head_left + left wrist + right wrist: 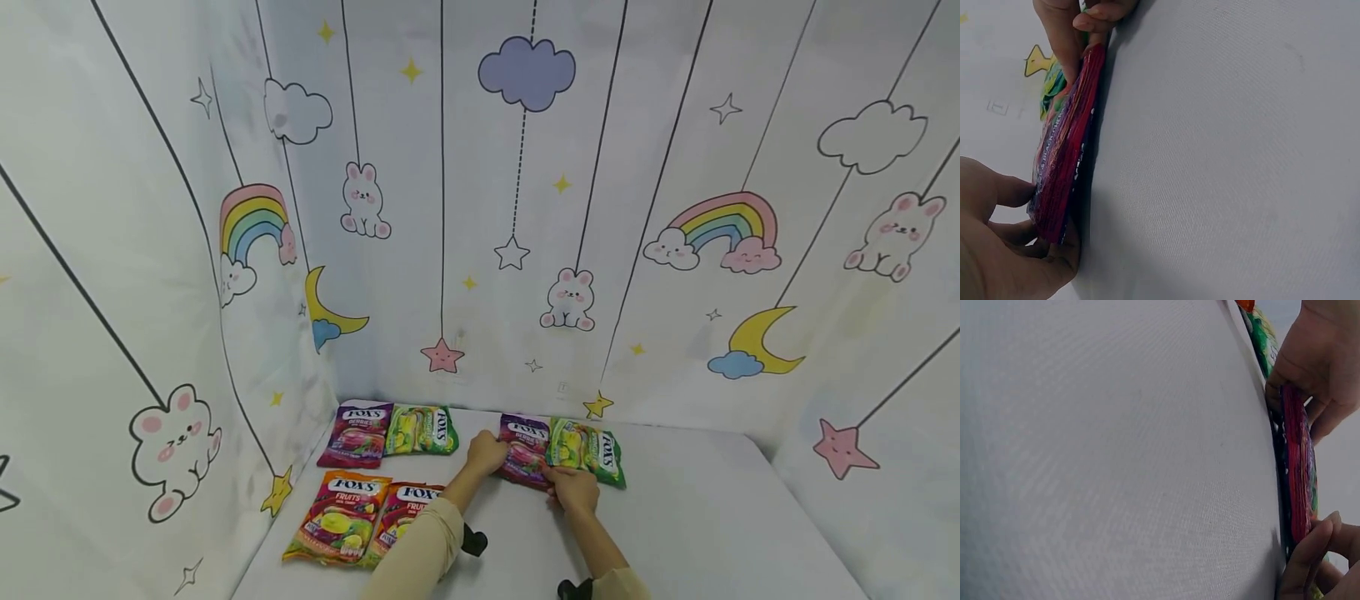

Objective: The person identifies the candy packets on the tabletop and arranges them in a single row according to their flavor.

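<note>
We hold a purple candy bag (525,451) with both hands, low in the middle of the frame. Our left hand (486,454) pinches its left edge, and our right hand (573,489) pinches its bottom right corner. The bag lies on the white table (712,517), touching a green candy bag (587,451) on its right.

We think the bags are being set out in pairs. On the left, one purple bag (356,433) and one green bag (422,429) already sit side by side, and two orange bags (337,517) lie below them. The pair under our hands looks nearly lined up, but we have not let go yet.

We count six bags: two purple, two green, two orange.
</note>
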{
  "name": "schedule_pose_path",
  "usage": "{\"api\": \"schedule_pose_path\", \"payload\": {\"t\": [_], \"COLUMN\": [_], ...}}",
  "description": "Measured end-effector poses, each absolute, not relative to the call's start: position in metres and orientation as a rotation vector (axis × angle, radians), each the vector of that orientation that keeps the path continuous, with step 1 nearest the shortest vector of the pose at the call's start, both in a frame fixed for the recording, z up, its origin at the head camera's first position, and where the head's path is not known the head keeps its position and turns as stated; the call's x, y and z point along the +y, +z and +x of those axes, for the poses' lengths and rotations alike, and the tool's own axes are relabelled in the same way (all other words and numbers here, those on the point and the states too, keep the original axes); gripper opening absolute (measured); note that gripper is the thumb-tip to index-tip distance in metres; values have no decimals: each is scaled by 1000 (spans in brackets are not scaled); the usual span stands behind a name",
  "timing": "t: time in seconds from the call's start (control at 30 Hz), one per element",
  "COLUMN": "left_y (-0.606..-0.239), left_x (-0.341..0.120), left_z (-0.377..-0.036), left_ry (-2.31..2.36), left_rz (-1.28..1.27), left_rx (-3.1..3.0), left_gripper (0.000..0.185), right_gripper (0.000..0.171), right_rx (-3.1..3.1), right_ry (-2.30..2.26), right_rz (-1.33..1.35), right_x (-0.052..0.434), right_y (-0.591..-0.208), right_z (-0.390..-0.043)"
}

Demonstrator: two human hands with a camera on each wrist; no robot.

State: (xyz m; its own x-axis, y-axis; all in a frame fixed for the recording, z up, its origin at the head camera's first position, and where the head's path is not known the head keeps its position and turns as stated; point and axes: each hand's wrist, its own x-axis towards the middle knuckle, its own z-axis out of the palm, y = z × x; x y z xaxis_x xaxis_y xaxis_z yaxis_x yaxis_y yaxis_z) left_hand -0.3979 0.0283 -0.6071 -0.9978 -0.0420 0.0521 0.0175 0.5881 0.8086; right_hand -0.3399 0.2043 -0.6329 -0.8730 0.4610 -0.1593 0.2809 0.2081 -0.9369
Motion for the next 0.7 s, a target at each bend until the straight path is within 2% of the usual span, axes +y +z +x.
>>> {"api": "schedule_pose_path", "payload": {"t": [0.17,0.7], "left_y": [-608,-611], "left_x": [28,23], "left_z": [-398,-404], "left_ry": [-1412,-1514], "left_rz": [25,54], "left_rx": [-2741,-2736], "left_gripper": [19,29], "right_gripper": [28,19], "right_rx": [-2293,-2212], "right_ry": [1770,1817], "right_rz": [-700,-736], "right_x": [204,200], "right_y": [-634,-635], "right_z": [-340,-344]}}
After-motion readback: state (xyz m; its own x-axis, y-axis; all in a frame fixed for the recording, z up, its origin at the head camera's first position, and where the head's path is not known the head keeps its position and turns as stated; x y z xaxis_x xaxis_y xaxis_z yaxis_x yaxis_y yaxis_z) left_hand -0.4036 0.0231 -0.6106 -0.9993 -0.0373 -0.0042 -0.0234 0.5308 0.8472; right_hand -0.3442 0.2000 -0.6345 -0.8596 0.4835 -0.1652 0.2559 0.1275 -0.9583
